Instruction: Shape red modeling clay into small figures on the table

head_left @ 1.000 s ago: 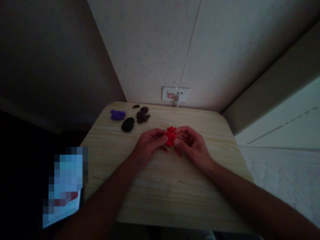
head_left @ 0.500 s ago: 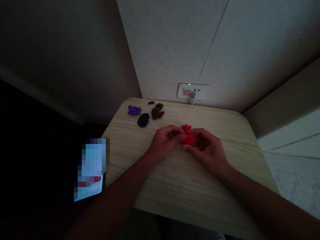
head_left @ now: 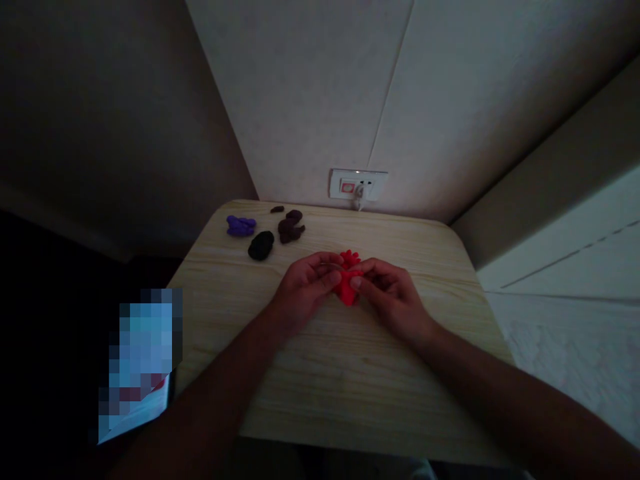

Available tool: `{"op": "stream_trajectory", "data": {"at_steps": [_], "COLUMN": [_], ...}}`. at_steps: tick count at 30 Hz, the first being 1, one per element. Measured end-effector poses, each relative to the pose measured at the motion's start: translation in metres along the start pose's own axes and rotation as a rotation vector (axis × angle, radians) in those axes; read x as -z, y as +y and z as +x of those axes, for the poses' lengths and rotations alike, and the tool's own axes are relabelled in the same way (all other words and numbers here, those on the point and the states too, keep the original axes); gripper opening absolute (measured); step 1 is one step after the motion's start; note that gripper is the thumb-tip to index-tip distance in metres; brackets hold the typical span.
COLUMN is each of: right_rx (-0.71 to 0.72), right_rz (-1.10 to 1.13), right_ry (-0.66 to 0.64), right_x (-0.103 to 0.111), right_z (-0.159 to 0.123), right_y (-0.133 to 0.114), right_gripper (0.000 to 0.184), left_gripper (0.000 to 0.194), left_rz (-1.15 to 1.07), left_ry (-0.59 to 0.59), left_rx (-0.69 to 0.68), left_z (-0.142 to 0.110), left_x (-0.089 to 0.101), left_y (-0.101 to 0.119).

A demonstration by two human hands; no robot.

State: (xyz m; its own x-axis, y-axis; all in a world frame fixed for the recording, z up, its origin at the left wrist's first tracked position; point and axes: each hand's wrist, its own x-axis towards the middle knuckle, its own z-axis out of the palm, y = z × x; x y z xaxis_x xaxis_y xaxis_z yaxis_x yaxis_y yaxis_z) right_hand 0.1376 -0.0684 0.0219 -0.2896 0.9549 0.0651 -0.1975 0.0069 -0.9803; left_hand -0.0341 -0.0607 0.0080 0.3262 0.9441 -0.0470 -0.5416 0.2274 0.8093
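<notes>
Both the left hand (head_left: 305, 287) and the right hand (head_left: 393, 300) pinch one red dough lump (head_left: 348, 292) between thumbs and fingers above the table (head_left: 345, 390), seeming to shape it.

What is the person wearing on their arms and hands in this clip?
No sleeves show: the left forearm and right forearm are bare as far as the frame reaches. The left hand and right hand are gloveless, and no watch, bracelet or ring can be made out in the dim light.
</notes>
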Motion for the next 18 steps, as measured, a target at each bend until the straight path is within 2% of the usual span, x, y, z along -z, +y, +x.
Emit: {"op": "stream_trajectory", "data": {"at_steps": [4,8,14,18], "right_rx": [-0.041,-0.014,0.004,0.059], "right_rz": [0.151,0.093,0.086,0.013], "right_ry": [-0.056,-0.040,0.010,0.005], "right_x": [0.0021,0.0052,0.0075,0.0080], "right_z": [0.0011,0.0033,0.0064,0.0051], "right_y": [0.0042,0.0048,0.0061,0.0092], "right_gripper": [0.018,0.019,0.035,0.032], "left_gripper": [0.026,0.024,0.023,0.021], "left_rz": [-0.039,0.073,0.289,0.385], "left_ry": [-0.056,-0.029,0.032,0.023], "left_rx": [0.047,-0.002,-0.077,-0.099], "left_z": [-0.0008,-0.0001,0.0020,0.0020], "left_x": [-0.0001,0.0016,0.0065,0.0056], "left_y": [0.0018,0.0006,-0.0005,0.0021]}}
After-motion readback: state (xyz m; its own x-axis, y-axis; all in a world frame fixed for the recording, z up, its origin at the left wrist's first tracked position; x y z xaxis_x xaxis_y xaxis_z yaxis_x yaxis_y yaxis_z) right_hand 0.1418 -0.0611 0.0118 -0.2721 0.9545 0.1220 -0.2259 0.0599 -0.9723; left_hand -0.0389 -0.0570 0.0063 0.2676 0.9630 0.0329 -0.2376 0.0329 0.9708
